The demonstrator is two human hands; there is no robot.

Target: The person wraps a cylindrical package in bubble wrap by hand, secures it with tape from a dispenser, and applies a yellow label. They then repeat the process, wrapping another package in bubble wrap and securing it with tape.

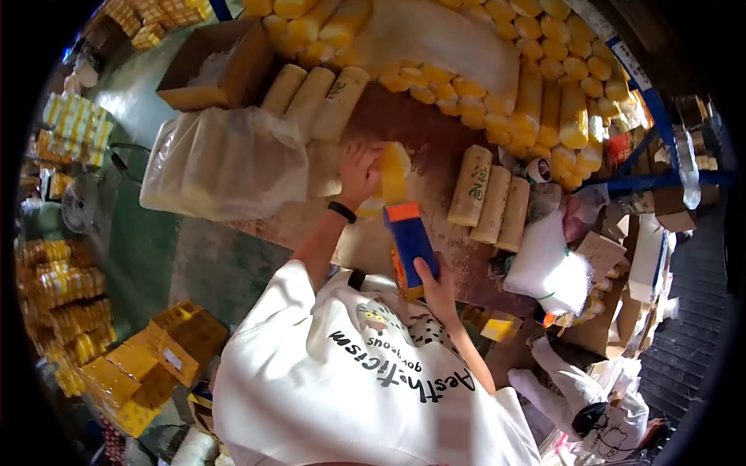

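My left hand, with a black band at its wrist, is closed at the side of a yellow, plastic-wrapped roll in front of me. Its fingertips are partly hidden by glare. My right hand grips a long blue object with an orange end, thumb on top. That orange end touches or nearly touches the near end of the yellow roll. To the right lie several pale rolls with green characters. On the left, a clear plastic bag covers more pale rolls.
Yellow rolls are stacked at the back of the table. An open cardboard box stands back left, and a white plastic bundle lies at right. Yellow cartons sit on the floor at left. Another person is at lower right.
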